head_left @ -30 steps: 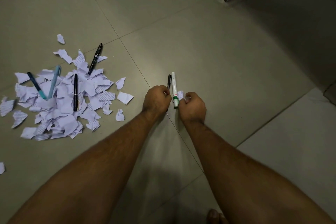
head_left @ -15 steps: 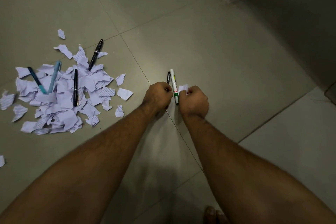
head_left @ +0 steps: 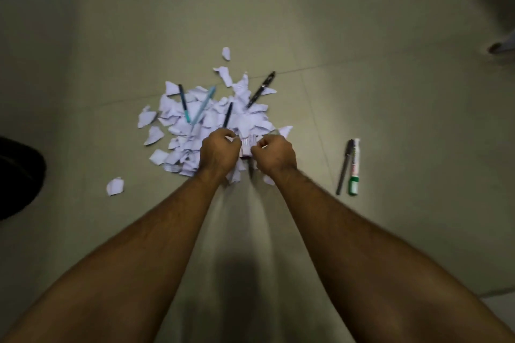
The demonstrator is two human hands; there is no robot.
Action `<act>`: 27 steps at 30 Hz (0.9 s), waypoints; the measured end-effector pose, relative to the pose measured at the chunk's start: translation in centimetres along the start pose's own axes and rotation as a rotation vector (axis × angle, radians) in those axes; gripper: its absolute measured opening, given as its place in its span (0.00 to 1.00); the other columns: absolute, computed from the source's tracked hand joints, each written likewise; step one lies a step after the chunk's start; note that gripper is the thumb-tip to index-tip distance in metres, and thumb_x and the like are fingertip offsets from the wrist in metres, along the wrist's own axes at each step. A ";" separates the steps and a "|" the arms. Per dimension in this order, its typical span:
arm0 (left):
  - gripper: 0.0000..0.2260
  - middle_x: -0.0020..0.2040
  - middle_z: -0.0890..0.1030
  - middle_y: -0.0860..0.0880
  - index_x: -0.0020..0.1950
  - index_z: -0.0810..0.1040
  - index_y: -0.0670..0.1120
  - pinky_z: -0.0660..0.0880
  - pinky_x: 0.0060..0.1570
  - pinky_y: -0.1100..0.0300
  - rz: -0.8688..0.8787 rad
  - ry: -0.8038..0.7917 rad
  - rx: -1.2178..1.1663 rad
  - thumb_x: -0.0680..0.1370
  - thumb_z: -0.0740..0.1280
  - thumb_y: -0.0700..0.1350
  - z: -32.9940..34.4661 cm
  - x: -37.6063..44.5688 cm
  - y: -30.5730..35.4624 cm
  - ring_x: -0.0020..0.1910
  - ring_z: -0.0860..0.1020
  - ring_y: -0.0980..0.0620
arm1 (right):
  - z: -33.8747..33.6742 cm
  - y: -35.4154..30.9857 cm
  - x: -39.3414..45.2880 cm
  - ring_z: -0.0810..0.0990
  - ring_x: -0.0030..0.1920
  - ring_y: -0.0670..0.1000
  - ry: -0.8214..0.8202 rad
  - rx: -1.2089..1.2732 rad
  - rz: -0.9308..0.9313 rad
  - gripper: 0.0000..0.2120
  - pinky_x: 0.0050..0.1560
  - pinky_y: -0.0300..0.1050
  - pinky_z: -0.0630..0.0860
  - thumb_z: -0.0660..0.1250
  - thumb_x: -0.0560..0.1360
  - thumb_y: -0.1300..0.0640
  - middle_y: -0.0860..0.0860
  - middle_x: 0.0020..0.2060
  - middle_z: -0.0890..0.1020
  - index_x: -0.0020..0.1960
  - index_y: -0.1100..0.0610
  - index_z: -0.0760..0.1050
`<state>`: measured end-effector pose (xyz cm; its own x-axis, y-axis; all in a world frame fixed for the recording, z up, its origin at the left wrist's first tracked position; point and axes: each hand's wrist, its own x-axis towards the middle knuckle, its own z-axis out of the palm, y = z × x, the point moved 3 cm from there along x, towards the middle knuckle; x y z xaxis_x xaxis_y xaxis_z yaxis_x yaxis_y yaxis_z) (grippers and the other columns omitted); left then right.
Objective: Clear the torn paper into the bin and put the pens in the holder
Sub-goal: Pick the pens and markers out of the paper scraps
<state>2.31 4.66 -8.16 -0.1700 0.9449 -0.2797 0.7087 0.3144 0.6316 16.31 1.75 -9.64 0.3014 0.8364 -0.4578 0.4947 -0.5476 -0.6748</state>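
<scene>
Pale tiled floor (head_left: 362, 36), dark round object (head_left: 16, 175) at left edge

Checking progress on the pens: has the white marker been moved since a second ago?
No. The white marker lies beside the grey pen as before; the hands left it for the paper pile.

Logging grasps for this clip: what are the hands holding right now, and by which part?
Both the left hand and the right hand pinch one lined paper scrap by its opposite side edges.
</scene>
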 end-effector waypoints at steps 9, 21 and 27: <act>0.14 0.52 0.83 0.44 0.55 0.81 0.44 0.74 0.47 0.57 -0.052 0.078 0.123 0.76 0.68 0.52 -1.2 3.1 -2.2 0.52 0.80 0.42 | 2.1 -2.6 1.4 0.82 0.49 0.58 0.317 -0.096 -0.176 0.13 0.44 0.44 0.73 0.67 0.75 0.44 0.54 0.46 0.85 0.51 0.53 0.79; 0.14 0.43 0.84 0.44 0.45 0.81 0.38 0.81 0.44 0.55 -0.255 0.010 -0.033 0.70 0.76 0.49 -0.2 5.6 0.8 0.42 0.82 0.45 | 0.6 -5.6 10.1 0.79 0.62 0.59 0.188 0.087 0.154 0.25 0.58 0.47 0.74 0.69 0.74 0.41 0.57 0.61 0.81 0.60 0.60 0.78; 0.07 0.37 0.82 0.46 0.41 0.81 0.42 0.79 0.44 0.57 -0.250 0.073 -0.211 0.72 0.73 0.46 -0.4 5.5 0.8 0.41 0.81 0.46 | 1.5 -5.9 10.7 0.79 0.62 0.59 0.176 0.102 0.185 0.26 0.57 0.48 0.75 0.69 0.74 0.41 0.57 0.61 0.81 0.62 0.60 0.76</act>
<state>1.69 10.19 -8.89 -0.3745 0.8381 -0.3967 0.4832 0.5416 0.6879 15.38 13.91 -11.48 0.5201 0.7084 -0.4772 0.3359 -0.6833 -0.6483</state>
